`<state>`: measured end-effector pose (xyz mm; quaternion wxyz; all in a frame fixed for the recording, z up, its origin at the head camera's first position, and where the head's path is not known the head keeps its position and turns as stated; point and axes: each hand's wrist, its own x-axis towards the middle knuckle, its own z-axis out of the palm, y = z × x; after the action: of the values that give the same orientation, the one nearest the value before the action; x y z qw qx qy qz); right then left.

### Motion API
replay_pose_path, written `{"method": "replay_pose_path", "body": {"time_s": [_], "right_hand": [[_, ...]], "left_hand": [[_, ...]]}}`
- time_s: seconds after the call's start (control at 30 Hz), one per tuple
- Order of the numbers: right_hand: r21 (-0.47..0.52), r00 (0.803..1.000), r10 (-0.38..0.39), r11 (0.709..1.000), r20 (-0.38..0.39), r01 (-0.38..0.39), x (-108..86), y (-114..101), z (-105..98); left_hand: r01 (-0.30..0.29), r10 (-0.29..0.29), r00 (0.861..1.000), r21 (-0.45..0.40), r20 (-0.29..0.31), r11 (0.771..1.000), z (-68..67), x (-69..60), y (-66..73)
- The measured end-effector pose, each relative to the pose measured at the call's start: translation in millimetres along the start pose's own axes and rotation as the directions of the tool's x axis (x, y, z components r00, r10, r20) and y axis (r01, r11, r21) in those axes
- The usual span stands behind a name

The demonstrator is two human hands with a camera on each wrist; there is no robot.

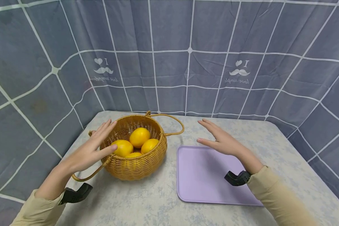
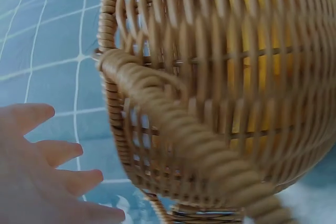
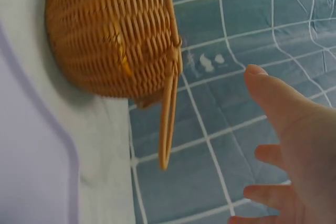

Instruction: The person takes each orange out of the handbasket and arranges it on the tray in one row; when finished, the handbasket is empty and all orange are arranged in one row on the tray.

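A round wicker basket (image 1: 135, 168) with two looped handles stands on the left half of the table, holding several yellow lemons (image 1: 139, 137). My left hand (image 1: 91, 153) is over the basket's left side with straight, spread fingers; whether it touches the rim cannot be told. In the left wrist view the woven wall (image 2: 210, 77) and a handle (image 2: 178, 129) fill most of the picture, beside that hand's fingers. My right hand (image 1: 221, 139) hovers above the far edge of a purple tray (image 1: 206, 179), fingers straight and holding nothing. The right wrist view shows the right hand (image 3: 299, 145) apart from the basket (image 3: 110, 35).
The table (image 1: 135, 201) has a pale patterned cover. A blue-grey curtain (image 1: 169, 69) with white grid lines hangs behind it and along both sides. Black wrist straps (image 1: 237, 178) sit at both sleeves. The tray lies to the right of the basket.
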<state>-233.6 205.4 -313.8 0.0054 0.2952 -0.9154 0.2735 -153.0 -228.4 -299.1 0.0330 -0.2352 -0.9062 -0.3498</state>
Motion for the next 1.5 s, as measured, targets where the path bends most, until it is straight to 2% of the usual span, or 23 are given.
{"method": "replay_pose_path", "body": {"time_s": [0.1, 0.2, 0.3, 0.4, 0.47, 0.57, 0.67, 0.73, 0.9, 1.07, 1.27, 1.5], "right_hand": [[0.063, 0.999, -0.017, 0.998, -0.029, 0.019, 8.6, -6.5, 6.3], [0.135, 0.995, -0.061, 0.988, -0.073, 0.071, 17.9, -12.0, 12.7], [0.21, 0.986, -0.11, 0.969, -0.122, 0.134, 27.2, -18.7, 18.5], [0.288, 0.981, -0.125, 0.944, -0.149, 0.164, 35.7, -26.5, 23.0], [0.33, 0.981, -0.12, 0.93, -0.151, 0.165, 41.9, -31.2, 25.9], [0.379, 0.985, -0.106, 0.913, -0.136, 0.151, 51.9, -38.9, 29.8], [0.414, 0.989, -0.1, 0.9, -0.111, 0.137, 62.5, -46.2, 33.7], [0.44, 0.99, -0.101, 0.888, -0.094, 0.133, 69.2, -51.5, 36.4], [0.501, 0.991, -0.12, 0.855, -0.063, 0.136, 87.6, -64.7, 44.0], [0.551, 0.987, -0.163, 0.822, -0.016, 0.145, 104.6, -81.6, 49.3], [0.544, 0.977, -0.209, 0.824, 0.037, 0.155, 125.6, -102.2, 52.3], [0.519, 0.963, -0.241, 0.842, 0.118, 0.147, 154.0, -125.5, 55.4]], "left_hand": [[0.018, -0.022, 0.999, -0.088, -0.045, 0.996, 4.2, -5.2, -7.2], [0.024, -0.039, 0.995, -0.154, -0.093, 0.988, 8.5, -9.0, -14.9], [0.027, -0.059, 0.989, -0.223, -0.136, 0.974, 12.4, -11.4, -21.5], [0.046, -0.098, 0.98, -0.278, -0.175, 0.96, 16.5, -11.7, -27.2], [0.079, -0.141, 0.969, -0.288, -0.201, 0.954, 19.4, -11.4, -30.6], [0.171, -0.234, 0.943, -0.258, -0.236, 0.951, 23.8, -10.6, -35.5], [0.212, -0.277, 0.923, -0.246, -0.268, 0.946, 28.9, -9.5, -40.1], [0.193, -0.266, 0.92, -0.257, -0.288, 0.947, 32.5, -8.6, -43.1], [0.103, -0.202, 0.915, -0.284, -0.348, 0.953, 40.0, -5.8, -49.4], [0.071, -0.193, 0.907, -0.314, -0.375, 0.947, 44.8, -3.2, -53.9], [0.089, -0.223, 0.895, -0.336, -0.386, 0.938, 48.6, -2.4, -57.5], [0.091, -0.228, 0.886, -0.331, -0.403, 0.939, 51.7, -3.9, -56.3]]}}
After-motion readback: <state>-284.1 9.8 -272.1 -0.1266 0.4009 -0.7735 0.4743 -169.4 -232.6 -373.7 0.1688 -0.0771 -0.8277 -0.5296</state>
